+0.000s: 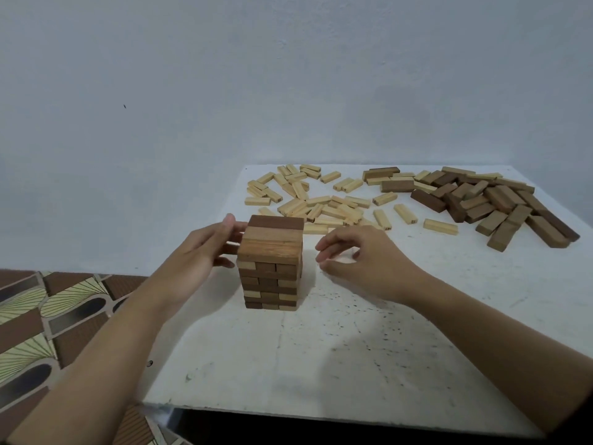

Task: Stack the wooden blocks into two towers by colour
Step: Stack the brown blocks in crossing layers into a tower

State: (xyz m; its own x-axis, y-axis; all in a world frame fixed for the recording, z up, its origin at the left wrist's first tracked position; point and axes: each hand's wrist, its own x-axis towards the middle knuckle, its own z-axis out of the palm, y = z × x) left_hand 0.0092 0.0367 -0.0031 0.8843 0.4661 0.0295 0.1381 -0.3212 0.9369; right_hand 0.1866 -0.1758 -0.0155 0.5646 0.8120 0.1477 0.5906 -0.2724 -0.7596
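Note:
A tower of brown wooden blocks, several layers high, stands on the white table near its left side. My left hand lies against the tower's left face with straight fingers touching it. To the right of the tower my right hand hovers a short way off, fingers loosely curled and holding nothing. A scatter of pale blocks lies flat at the back middle of the table. At the back right sits a heap of loose brown blocks.
A plain grey wall rises behind the table. The patterned floor shows to the left, below the table's left edge. The table's front edge runs just below my forearms.

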